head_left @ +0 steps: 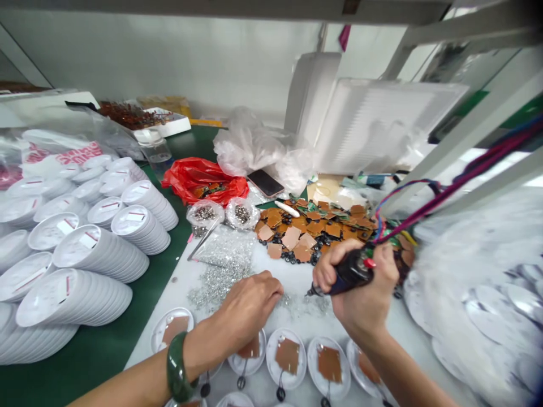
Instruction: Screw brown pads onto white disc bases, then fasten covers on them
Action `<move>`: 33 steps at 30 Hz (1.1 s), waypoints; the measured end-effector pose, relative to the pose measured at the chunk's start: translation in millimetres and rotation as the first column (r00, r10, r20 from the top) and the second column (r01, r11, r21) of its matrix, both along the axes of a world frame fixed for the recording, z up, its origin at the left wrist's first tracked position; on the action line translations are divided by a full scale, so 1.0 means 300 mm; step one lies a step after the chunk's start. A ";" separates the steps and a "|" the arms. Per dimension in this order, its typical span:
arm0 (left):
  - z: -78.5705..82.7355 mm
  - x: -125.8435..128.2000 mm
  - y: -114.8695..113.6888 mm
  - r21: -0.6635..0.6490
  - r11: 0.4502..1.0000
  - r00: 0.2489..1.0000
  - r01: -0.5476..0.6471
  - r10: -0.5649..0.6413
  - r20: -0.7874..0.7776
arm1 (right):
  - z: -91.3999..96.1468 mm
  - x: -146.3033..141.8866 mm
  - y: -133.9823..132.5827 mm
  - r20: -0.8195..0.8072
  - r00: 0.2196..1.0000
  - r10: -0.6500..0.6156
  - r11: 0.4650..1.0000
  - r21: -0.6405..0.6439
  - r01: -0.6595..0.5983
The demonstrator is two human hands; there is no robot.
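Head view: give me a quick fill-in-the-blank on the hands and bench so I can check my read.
1. The left hand rests among the silver screws, and its wrist wears a ____ bangle.
2. The right hand grips the electric screwdriver, tip pointing toward the ____ hand.
3. The plastic bag left of the phone is ____.
Missing words: green; left; red.

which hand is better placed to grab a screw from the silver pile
Left, probably. The left hand rests knuckles-up at the edge of the screw pile and seems to hold no tool, while the right hand is wrapped round the electric screwdriver, further from the pile.
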State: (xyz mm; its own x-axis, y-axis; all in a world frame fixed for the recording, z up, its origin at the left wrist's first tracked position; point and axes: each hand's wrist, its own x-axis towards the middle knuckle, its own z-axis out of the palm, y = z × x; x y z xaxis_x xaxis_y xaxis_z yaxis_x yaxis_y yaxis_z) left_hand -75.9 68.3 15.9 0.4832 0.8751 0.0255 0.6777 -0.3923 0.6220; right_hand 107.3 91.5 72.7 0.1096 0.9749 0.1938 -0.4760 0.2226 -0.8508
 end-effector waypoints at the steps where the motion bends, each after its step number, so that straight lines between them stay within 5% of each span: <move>1: -0.004 0.000 -0.004 -0.001 1.000 1.000 0.003 -0.003 0.006 | -0.006 -0.009 -0.001 0.003 1.000 0.010 1.000 0.002 -0.010; 8: -0.023 0.007 -0.017 0.017 1.000 0.998 0.003 -0.004 0.063 | -0.037 -0.036 0.008 0.051 0.998 0.033 0.999 -0.011 -0.033; 17: -0.048 0.084 0.025 0.104 0.993 0.966 0.064 -0.087 0.243 | 0.076 0.004 -0.041 0.006 1.000 0.017 1.000 0.010 -0.017; 23: -0.013 0.073 -0.009 0.136 0.982 0.953 0.127 -0.159 0.258 | 0.104 0.015 -0.077 -0.026 0.999 0.024 0.999 -0.022 -0.025; 33: 0.013 0.070 -0.122 0.050 0.998 0.952 -0.041 0.024 0.307 | 0.141 0.012 -0.135 -0.038 0.993 0.108 0.994 -0.018 -0.109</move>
State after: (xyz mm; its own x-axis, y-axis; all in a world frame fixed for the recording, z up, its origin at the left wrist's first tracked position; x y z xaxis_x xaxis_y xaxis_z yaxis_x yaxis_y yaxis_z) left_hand -54.9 31.7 19.7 0.4158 0.8835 0.2159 0.4715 -0.4124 0.7795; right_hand 110.8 50.9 115.1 0.0099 0.9850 0.1720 -0.5276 0.1513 -0.8359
